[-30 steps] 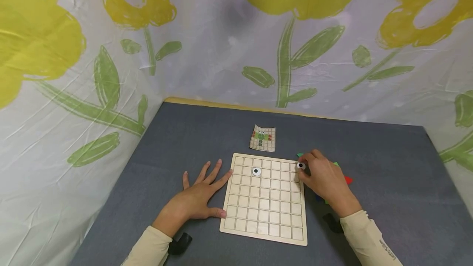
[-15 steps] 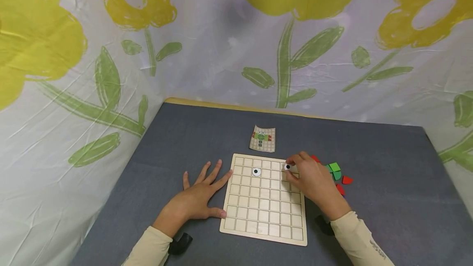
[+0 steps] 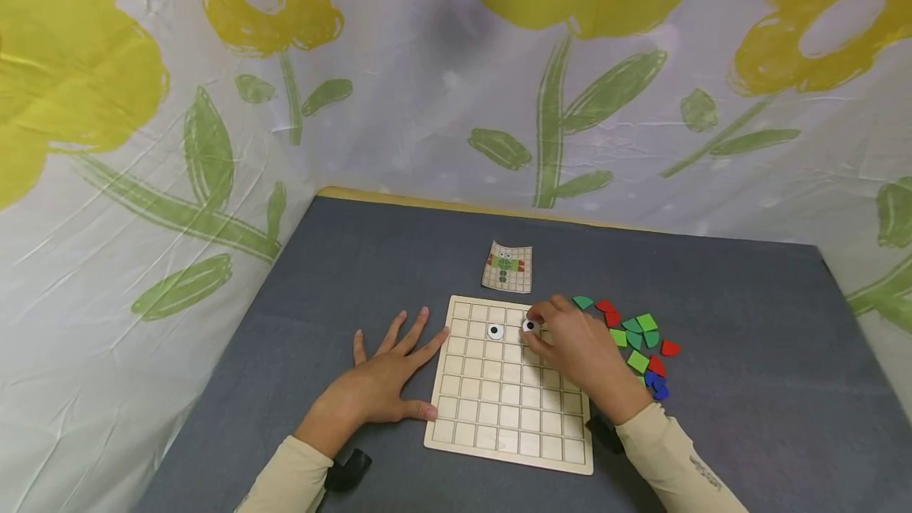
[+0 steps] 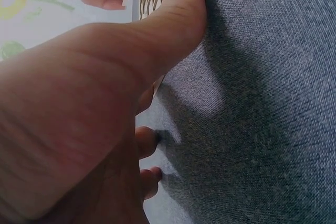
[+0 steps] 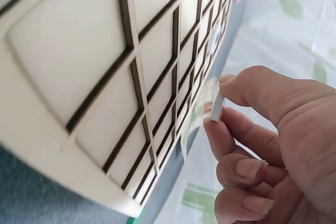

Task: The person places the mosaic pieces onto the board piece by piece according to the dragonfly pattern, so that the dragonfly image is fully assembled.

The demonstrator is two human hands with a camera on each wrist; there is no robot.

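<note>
A wooden grid board lies on the dark table, divided into square cells. One round white eye piece with a black dot sits in a cell of an upper row. My right hand pinches a second eye piece between thumb and fingertip, close over the same row to the right. In the right wrist view this eye piece shows edge-on as a thin white disc. My left hand rests spread on the table, its thumb and a fingertip at the board's left edge.
Right of the board lie loose flat pieces: red, light green, dark green and blue. Behind the board is a small pattern card with a coloured figure on a grid. A flower-printed curtain stands behind the table.
My right hand has moved left from the board's right edge with the eye piece, uncovering the loose coloured pieces. The left hand has stayed in place.
</note>
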